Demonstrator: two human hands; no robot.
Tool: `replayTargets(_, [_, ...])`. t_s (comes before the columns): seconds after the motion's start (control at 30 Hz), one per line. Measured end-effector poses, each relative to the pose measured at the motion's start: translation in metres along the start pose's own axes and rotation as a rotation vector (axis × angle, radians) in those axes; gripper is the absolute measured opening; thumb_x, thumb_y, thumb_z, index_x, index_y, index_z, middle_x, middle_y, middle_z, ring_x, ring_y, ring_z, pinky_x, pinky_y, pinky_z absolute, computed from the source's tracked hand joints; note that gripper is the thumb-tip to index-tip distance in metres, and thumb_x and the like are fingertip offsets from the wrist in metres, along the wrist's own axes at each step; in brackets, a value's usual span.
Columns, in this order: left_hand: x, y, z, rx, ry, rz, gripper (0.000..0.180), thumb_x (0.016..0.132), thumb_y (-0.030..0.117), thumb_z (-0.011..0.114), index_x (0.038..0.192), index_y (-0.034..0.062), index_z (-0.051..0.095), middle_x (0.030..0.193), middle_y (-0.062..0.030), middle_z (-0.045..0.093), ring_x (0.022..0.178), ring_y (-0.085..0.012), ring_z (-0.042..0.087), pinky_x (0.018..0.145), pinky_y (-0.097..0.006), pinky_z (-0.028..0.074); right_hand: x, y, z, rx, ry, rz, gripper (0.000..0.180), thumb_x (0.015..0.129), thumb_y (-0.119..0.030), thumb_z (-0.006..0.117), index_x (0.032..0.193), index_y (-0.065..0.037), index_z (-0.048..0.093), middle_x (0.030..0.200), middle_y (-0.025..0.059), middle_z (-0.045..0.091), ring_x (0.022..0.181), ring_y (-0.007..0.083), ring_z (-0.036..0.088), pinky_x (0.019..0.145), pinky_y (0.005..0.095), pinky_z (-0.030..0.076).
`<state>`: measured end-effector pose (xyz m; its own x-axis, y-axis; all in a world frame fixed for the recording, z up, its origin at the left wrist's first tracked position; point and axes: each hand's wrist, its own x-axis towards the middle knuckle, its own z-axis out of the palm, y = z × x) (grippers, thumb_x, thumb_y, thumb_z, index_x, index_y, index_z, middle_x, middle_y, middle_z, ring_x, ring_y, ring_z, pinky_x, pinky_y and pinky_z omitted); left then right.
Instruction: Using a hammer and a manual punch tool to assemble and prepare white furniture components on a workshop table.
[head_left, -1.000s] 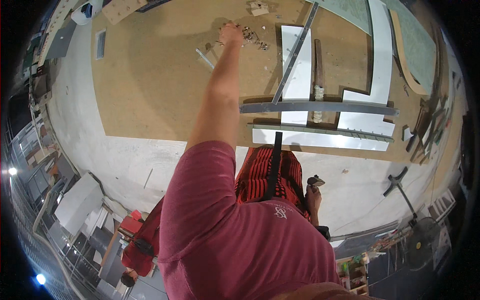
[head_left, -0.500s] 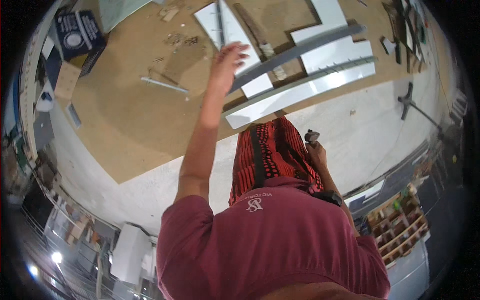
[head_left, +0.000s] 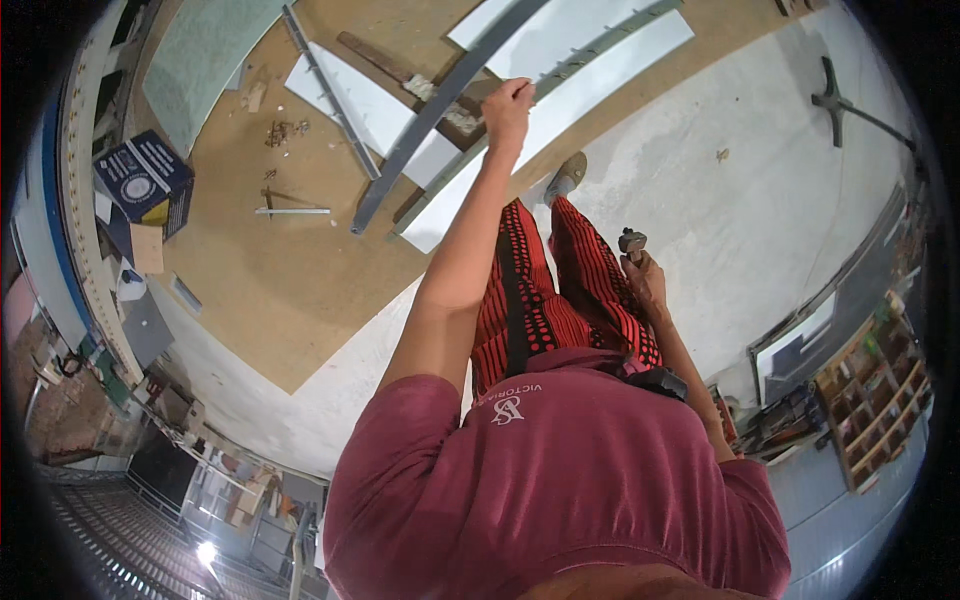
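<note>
My left hand (head_left: 508, 115) reaches over the work sheet with its fingertips pressed together. Whatever is between them is too small to make out. It hovers at a grey-green strip (head_left: 612, 40) that has several small pins standing along it, beside a long white panel (head_left: 560, 118). Left of the hand, a dark grey metal bar (head_left: 440, 110) lies across white panels. Low at my right side, my right hand (head_left: 645, 282) is closed round the handle of a hammer (head_left: 632, 240), whose head points up and away from me.
A thin metal bar (head_left: 330, 90) rests on a white panel farther left. Small loose pieces (head_left: 285, 132) and a slim metal tool (head_left: 292, 211) lie on the brown sheet (head_left: 270, 300). A dark blue box (head_left: 145, 180) stands at left; a black stand (head_left: 832, 100) is at right.
My left hand has moved right, from the thin metal bar to the pinned strip, and its spread fingers have come together. The view has shifted. The hammer stays in my right hand.
</note>
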<state>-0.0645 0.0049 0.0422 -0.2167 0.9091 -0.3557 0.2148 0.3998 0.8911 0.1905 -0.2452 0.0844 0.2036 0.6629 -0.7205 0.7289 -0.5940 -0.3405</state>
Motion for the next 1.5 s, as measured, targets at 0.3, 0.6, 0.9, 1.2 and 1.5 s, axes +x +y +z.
replayTargets(0.3, [-0.006,-0.016,0.013,0.246,0.098,0.177,0.024,0.084,0.02,0.053,0.094,0.0014,0.065,0.091,-0.0146,0.064,0.085,-0.0267,0.06,0.077,-0.032,0.044,0.007,0.043,-0.03,0.184,-0.059,0.195,0.042,0.079,-0.039,0.055,0.088,0.002,0.054,0.073,0.0201,0.061,0.061,0.0303,0.061,0.056,0.0389,0.047])
replayTargets(0.6, [-0.014,-0.018,0.029,0.337,0.244,0.313,0.02,0.083,0.016,0.054,0.092,0.0017,0.065,0.091,-0.0128,0.063,0.084,-0.027,0.059,0.077,-0.035,0.044,0.01,0.06,-0.041,0.097,-0.091,0.197,0.042,0.079,-0.039,0.055,0.089,0.001,0.054,0.069,0.0178,0.061,0.057,0.027,0.061,0.054,0.0376,0.047])
replayTargets(0.9, [-0.015,-0.026,0.034,0.497,0.324,0.406,0.015,0.082,0.018,0.056,0.09,0.0084,0.065,0.088,-0.0084,0.061,0.081,-0.0257,0.059,0.071,-0.036,0.046,0.005,0.071,-0.037,0.047,-0.064,0.061,0.038,0.08,-0.037,0.055,0.088,0.001,0.054,0.08,0.025,0.06,0.077,0.043,0.058,0.065,0.0459,0.045])
replayTargets(1.2, [-0.016,-0.028,0.037,0.581,0.332,0.426,0.012,0.08,0.021,0.059,0.089,0.0138,0.064,0.089,-0.0044,0.059,0.083,-0.0251,0.057,0.07,-0.037,0.046,0.033,0.009,-0.046,0.034,-0.043,-0.109,0.042,0.079,-0.037,0.055,0.092,0.003,0.054,0.077,0.0254,0.06,0.076,0.0422,0.058,0.065,0.0459,0.045])
replayTargets(1.5, [-0.015,-0.039,0.039,0.46,0.392,0.346,0.013,0.074,0.022,0.064,0.085,0.0154,0.065,0.087,-0.003,0.061,0.084,-0.0259,0.057,0.073,-0.035,0.046,0.094,-0.183,-0.064,0.148,-0.01,-0.384,0.046,0.076,-0.04,0.057,0.093,0.003,0.056,0.067,0.0175,0.059,0.061,0.0271,0.059,0.06,0.0359,0.045])
